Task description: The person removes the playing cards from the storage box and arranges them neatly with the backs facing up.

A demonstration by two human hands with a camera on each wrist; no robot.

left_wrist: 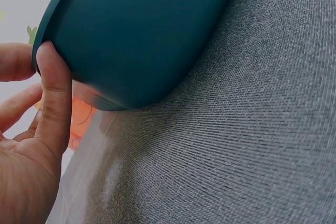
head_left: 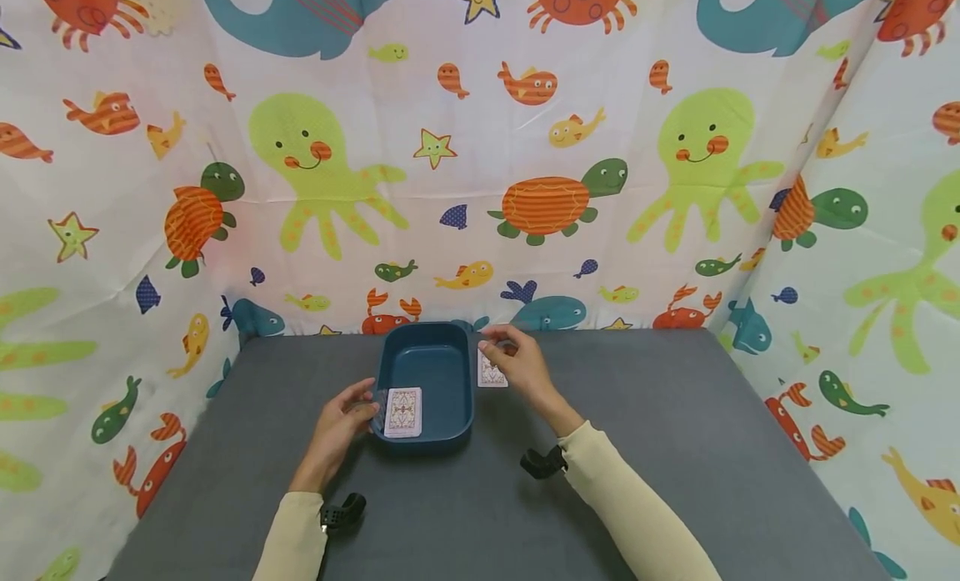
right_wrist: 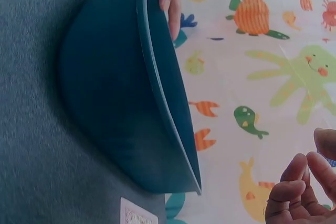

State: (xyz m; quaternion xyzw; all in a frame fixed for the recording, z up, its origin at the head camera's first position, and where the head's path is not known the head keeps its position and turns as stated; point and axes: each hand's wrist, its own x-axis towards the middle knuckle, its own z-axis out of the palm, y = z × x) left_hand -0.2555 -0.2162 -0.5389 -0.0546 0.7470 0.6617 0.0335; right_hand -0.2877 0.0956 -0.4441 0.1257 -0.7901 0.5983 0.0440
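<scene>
Left hand (head_left: 337,429) pinches deep-blue rounded-rectangular tub (head_left: 446,381) at far edge of grey table (head_left: 637,448) | right hand (head_left: 522,368), fingers narrowly parted | we see it partly hide white patterned card (head_left: 492,377)

Bright, even head view
Soft shadow below the blue bin (head_left: 446,377), lower centre; left wrist view dimmer.

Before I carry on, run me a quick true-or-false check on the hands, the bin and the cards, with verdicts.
1. The left hand pinches the rim of the blue bin. True.
2. The bin holds nothing. False: at least one patterned card lies in its near-left part.
3. An outside card lies on the gray table, right of the bin. True.
4. Both hands grip the bin. False: the right hand is apart from it, over the outside card.
</scene>
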